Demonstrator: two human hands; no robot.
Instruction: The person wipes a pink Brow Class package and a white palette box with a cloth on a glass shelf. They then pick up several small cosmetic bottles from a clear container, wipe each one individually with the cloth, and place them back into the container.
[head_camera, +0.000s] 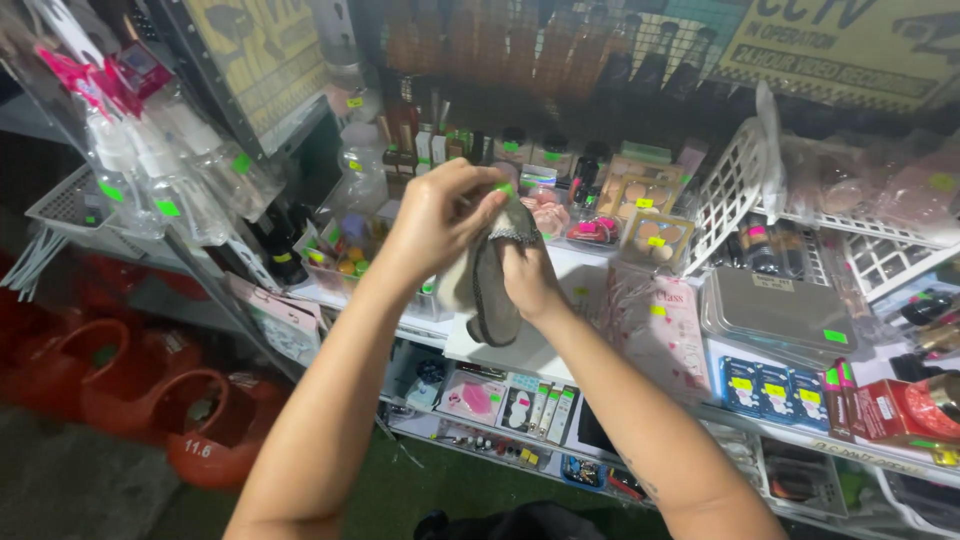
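head cam only | looks down and forward over both forearms | pretty close to the shop shelves (560, 262) (slightly tilted)

Blue packets (765, 390) under yellow sign (850, 45)

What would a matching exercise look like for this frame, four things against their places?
Things:
1. grey mesh pouch
2. red buckets
3. clear spray bottles
4. white wire basket

Places:
A. hanging at upper left
B. on the floor, lower left
C. on the shelf at right
D. between the left hand and right hand

Pairs: 1-D, 2-B, 3-A, 4-C
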